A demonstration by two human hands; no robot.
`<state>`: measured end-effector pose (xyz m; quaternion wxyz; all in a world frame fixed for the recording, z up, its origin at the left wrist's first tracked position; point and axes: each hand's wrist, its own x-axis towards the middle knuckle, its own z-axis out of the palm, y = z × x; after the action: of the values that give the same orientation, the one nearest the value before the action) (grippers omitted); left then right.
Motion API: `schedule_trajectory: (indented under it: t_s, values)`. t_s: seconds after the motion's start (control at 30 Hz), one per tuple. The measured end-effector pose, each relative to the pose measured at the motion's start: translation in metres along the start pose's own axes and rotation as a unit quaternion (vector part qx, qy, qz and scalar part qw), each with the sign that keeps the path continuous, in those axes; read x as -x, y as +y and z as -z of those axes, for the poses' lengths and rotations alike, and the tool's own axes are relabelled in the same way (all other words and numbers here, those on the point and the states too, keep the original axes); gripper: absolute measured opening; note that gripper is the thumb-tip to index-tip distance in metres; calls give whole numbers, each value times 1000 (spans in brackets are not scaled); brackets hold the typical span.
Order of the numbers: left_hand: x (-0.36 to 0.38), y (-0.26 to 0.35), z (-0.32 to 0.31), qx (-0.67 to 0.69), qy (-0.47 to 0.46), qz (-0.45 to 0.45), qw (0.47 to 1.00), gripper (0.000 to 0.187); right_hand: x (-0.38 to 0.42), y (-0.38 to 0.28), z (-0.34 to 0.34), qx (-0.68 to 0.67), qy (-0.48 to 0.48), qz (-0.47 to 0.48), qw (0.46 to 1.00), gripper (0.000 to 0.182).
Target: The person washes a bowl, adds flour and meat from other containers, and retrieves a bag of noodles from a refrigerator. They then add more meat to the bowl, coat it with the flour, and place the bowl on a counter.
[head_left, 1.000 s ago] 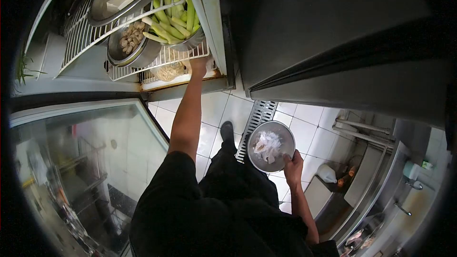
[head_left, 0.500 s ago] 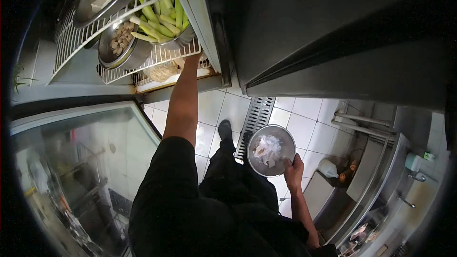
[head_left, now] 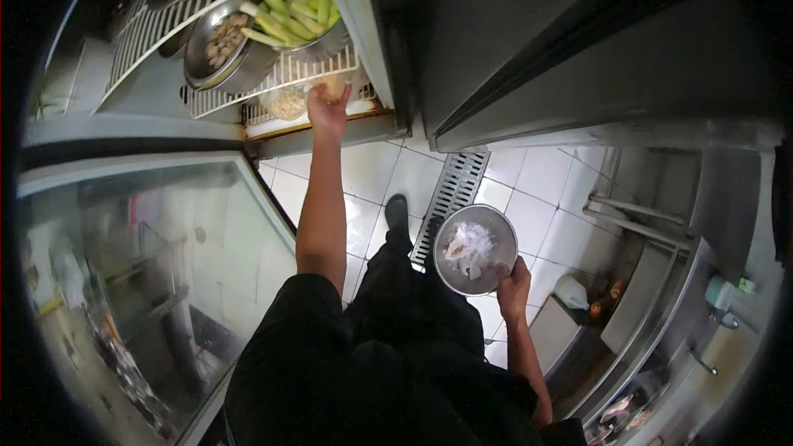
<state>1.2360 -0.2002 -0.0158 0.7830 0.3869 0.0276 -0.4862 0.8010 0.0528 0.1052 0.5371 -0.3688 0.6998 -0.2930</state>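
Where the left hand [head_left: 329,109] reaches: far left, under the lower wire shelf [head_left: 273,87] of an open cabinet; its fingers are spread and partly bent at a clear bag [head_left: 335,85] with pale orange contents, but whether they grip it cannot be told.
Right hand [head_left: 514,282]: closed on the near right rim of a metal bowl [head_left: 504,239], with the thumb over the inside and the fingers outside.
Metal bowl: held above the floor, to the right of the legs; it holds a crumpled whitish mass [head_left: 470,245] with a few pale pieces.
Lower wire shelf: bears a steel bowl [head_left: 195,64] of small brownish pieces on the left and, just beside it, a container [head_left: 324,48] of pale green stalks [head_left: 289,21] on the right.
Below the shelf: a second clear bag [head_left: 287,105] with pale contents, left of the left hand.
Near left: a glass door [head_left: 239,256] standing open.
Floor [head_left: 368,169]: white tiles, a slotted drain cover [head_left: 456,182], and one dark boot [head_left: 396,213] left of it.
Right side: a whitish jug [head_left: 571,291] near metal pipes [head_left: 632,223].
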Motion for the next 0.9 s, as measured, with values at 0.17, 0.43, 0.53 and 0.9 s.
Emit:
schedule_trajectory:
  t_s: [0.17,0.43,0.53,0.9]
  values:
    - [114,24,39,-6,-24,56,998,36,-11,-12,5,6,-46,17,999,22]
    - [391,70,74,-3,15,231,973,55,-24,-53,19,21,-161,85,983,17]
    - [495,93,53,-106,140,145,974,42,-40,-47,22,48,-203,145,967,25]
    - [659,145,65,-203,307,-247,896,68,-42,-93,5,104,-272,337,895,28]
